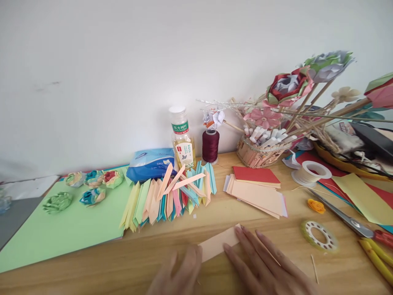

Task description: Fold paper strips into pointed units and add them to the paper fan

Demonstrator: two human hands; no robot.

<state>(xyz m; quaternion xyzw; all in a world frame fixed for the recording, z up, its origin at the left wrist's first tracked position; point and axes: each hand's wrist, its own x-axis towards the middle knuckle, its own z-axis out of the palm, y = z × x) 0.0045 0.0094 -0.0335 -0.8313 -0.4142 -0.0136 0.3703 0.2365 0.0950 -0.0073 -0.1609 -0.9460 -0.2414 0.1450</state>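
Observation:
A peach paper strip (216, 242) lies flat near the front edge of the wooden table (147, 254). My right hand (260, 262) rests on the strip's right end with its fingers stretched out and pressing down. My left hand (181, 274) lies at the strip's left end, fingers extended flat against the table. Neither hand grips anything. Just behind the strip sits a pile of folded paper pieces (168, 196) in peach, yellow, blue and pink.
A green sheet (61, 229) at left carries several paper rosettes (92, 184). A wipes pack (150, 163), drink bottle (183, 139), thread spool (210, 145) and basket of paper flowers (260, 151) stand behind. Stacked paper (258, 188), tape rings (319, 235), scissors (346, 219) lie right.

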